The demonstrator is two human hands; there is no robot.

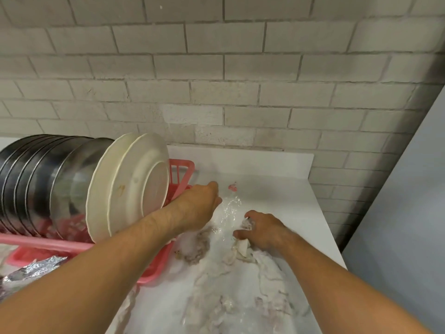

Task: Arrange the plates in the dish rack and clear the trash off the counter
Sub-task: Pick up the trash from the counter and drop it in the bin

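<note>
Two white plates (127,186) stand on edge at the right end of the pink dish rack (166,261), undersides facing right, beside several steel plates (36,179). Clear plastic wrap (228,210) lies mid-counter (277,169). Left hand (199,203) curled over it, grip unclear; right hand (262,230) clamped on crumpled paper (243,247).

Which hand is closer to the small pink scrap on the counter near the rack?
Left. The left hand is just beside the pink scrap, slightly nearer the camera. The right hand is farther toward the camera, gripping crumpled paper.

Pink plastic dish rack (179,175) at left, filled with upright steel plates (43,179) and cream ceramic plates (130,186), crumpled clear plastic wrap (228,208) touched by left hand (199,206), whitish scrap (243,244) gripped by right hand (261,231), white marbled counter (277,179) beneath.
</note>
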